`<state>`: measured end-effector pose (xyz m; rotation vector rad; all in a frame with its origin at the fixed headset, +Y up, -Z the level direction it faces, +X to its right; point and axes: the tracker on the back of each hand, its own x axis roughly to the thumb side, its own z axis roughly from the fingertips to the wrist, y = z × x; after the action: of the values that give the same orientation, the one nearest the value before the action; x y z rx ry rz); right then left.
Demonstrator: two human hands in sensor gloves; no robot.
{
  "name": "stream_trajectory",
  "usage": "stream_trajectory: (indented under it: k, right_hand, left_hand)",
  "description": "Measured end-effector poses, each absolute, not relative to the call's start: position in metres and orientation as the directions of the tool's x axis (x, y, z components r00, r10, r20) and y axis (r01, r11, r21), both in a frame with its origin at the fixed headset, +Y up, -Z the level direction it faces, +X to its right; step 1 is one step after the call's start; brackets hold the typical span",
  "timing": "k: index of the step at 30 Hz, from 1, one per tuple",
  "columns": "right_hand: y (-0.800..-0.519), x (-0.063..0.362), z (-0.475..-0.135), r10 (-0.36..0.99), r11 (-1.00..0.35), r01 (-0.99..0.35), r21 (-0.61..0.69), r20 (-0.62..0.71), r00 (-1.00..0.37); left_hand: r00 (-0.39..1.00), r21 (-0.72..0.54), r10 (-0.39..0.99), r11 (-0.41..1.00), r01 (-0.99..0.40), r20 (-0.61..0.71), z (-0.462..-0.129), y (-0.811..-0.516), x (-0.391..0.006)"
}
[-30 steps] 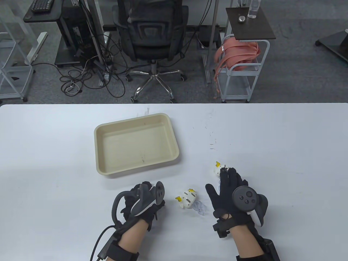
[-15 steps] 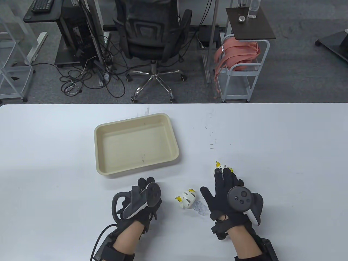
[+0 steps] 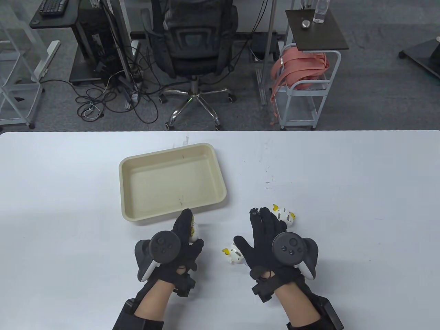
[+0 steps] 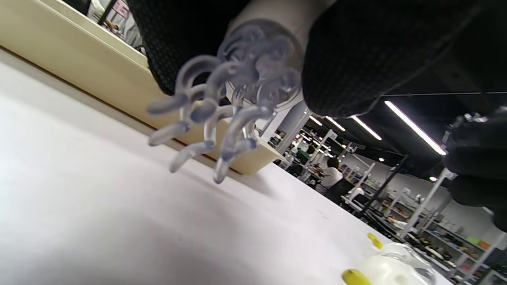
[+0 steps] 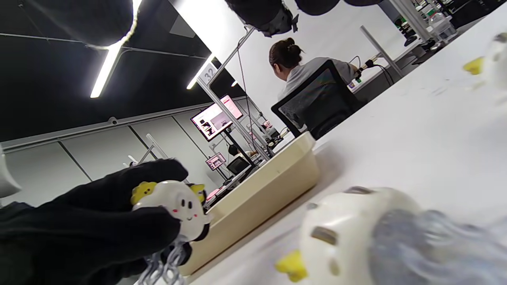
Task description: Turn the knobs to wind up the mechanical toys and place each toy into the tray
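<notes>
while left hand (image 3: 182, 237) holds a toy (image 3: 195, 231) beside the tray (image 3: 128, 209) edge, right hand (image 3: 266, 237) hovers, fingers spread

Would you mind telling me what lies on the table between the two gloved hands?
One wind-up toy lies on its side between the left hand and the right hand, partly under the right thumb, in the table view.

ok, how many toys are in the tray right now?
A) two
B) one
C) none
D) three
C: the tray holds nothing. One toy is gripped in the left hand just outside its near rim, and the two other toys lie on the table by the right hand.
</notes>
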<state>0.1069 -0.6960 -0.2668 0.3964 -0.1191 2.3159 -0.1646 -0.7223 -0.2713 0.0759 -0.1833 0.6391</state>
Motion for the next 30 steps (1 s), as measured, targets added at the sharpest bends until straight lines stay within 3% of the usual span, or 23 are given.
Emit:
stream_trajectory:
  k: [10,14,23,30]
  right_hand:
    - [-0.690,0.071,-0.281,0.697,-0.666,-0.745,0.039,0.389,-0.603]
    - [-0.698,0.072,-0.280,0.676,-0.686,-0.727,0.017,0.384,-0.629]
    - [-0.712,0.077,-0.277,0.744,-0.621,-0.776,0.107,0.393,-0.541]
    - [-0.712,0.075,-0.274,0.801,-0.547,-0.824,0.147,0.378,-0.464]
  left_hand:
    - [0.604,0.054,0.748,0.615,-0.786,0.275,-0.269,-0.722,-0.171]
    - [0.446,-0.029,0.844,0.475,-0.879,0.298,-0.270,-0.727,-0.167]
    - [0.295,-0.113,0.912,0.338,-0.934,0.285,-0.270,-0.734,-0.159]
    - [0.264,-0.179,0.910,0.332,-0.926,0.320,-0.269,-0.734,-0.152]
